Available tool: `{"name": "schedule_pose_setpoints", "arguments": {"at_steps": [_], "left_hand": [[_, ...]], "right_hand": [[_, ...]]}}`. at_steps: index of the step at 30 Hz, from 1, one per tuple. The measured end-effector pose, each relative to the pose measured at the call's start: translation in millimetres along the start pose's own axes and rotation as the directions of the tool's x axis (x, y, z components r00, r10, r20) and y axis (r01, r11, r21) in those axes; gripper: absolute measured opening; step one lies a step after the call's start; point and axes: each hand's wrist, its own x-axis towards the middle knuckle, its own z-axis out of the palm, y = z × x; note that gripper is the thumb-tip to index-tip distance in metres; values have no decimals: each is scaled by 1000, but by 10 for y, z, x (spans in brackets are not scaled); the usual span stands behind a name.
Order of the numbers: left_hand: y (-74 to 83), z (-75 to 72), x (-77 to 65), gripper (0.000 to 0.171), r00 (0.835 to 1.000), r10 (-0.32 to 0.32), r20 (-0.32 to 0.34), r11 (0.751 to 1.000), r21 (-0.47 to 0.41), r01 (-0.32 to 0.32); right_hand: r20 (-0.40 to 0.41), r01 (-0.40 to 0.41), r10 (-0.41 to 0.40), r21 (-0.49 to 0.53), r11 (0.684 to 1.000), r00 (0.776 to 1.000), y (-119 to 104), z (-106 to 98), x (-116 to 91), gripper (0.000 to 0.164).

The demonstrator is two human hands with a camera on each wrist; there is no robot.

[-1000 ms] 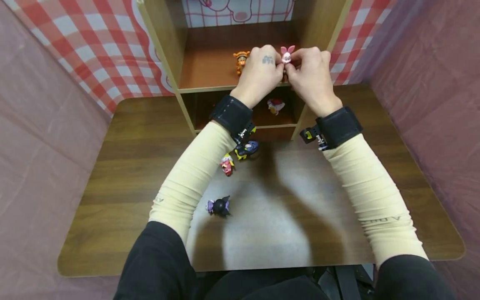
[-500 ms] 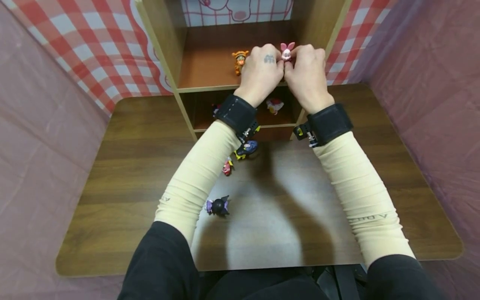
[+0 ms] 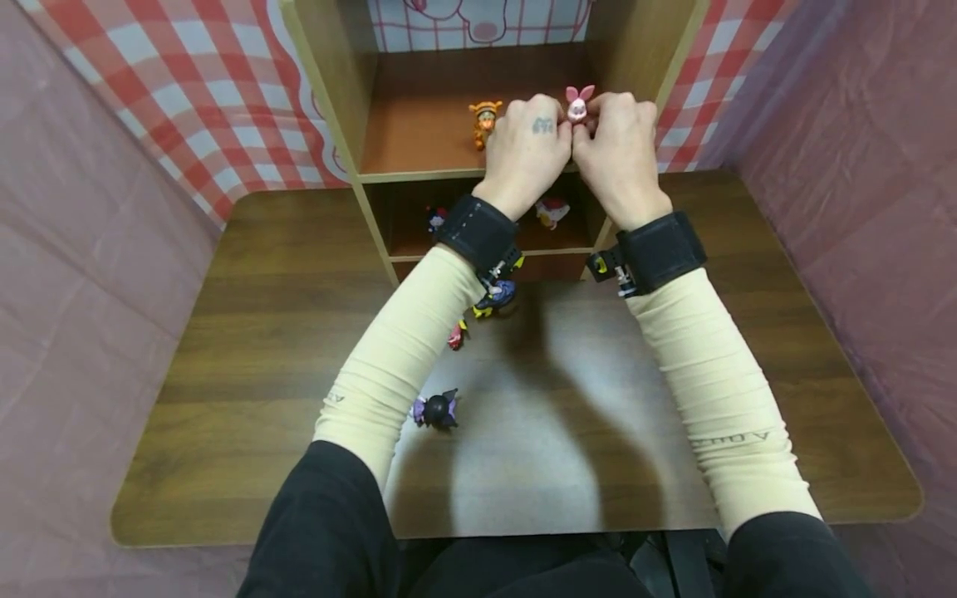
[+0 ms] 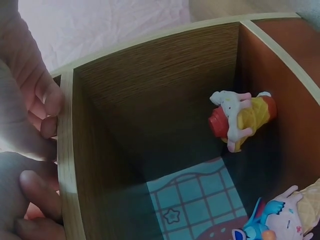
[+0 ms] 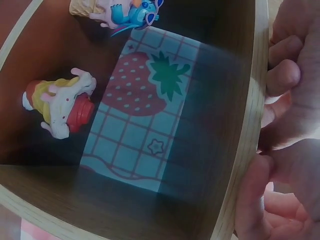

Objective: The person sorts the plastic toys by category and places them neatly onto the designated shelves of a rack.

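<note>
In the head view my left hand (image 3: 529, 149) and right hand (image 3: 619, 158) meet at the front of the upper shelf (image 3: 419, 137). Between their fingertips they pinch a small Piglet figurine (image 3: 578, 108), upright, its pink ears and pale face showing above the fingers. Its lower body is hidden. Just left of my left hand stands an orange Tigger figurine (image 3: 484, 124). Both wrist views look into the compartment below, with curled fingers (image 4: 40, 195) at the shelf edge and the figurine out of sight behind them.
The lower compartment holds a white, red and yellow figurine (image 4: 242, 120) and a blue-and-pink one (image 4: 282, 220). On the table lie a blue-and-yellow figurine (image 3: 497, 297), a red-and-yellow one (image 3: 457, 335) and a black-and-purple one (image 3: 437, 410). Wooden side walls (image 3: 643, 58) flank the shelf.
My right hand has shifted slightly left, so the two hands sit closer together. The Piglet figurine stays between the fingertips at nearly the same spot on the shelf.
</note>
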Motion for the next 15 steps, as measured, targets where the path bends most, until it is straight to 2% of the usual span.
{"name": "schedule_pose_setpoints", "arguments": {"at_steps": [6, 10, 13, 15], "left_hand": [[-36, 32, -52, 25, 999, 32, -32, 999, -27, -33], [-88, 52, -103, 23, 990, 122, -70, 992, -36, -125], [-133, 62, -145, 22, 976, 198, -89, 975, -84, -205], [-163, 64, -164, 22, 967, 236, -93, 960, -132, -247]], "right_hand": [[7, 7, -7, 43, 999, 1000, 41, 0, -36, 32], [0, -30, 30, 67, 997, 1000, 56, -13, -87, 33], [-10, -67, 68, 94, 993, 998, 73, -13, -141, 39], [-36, -61, 66, 128, 990, 997, 90, 3, -182, 42]]}}
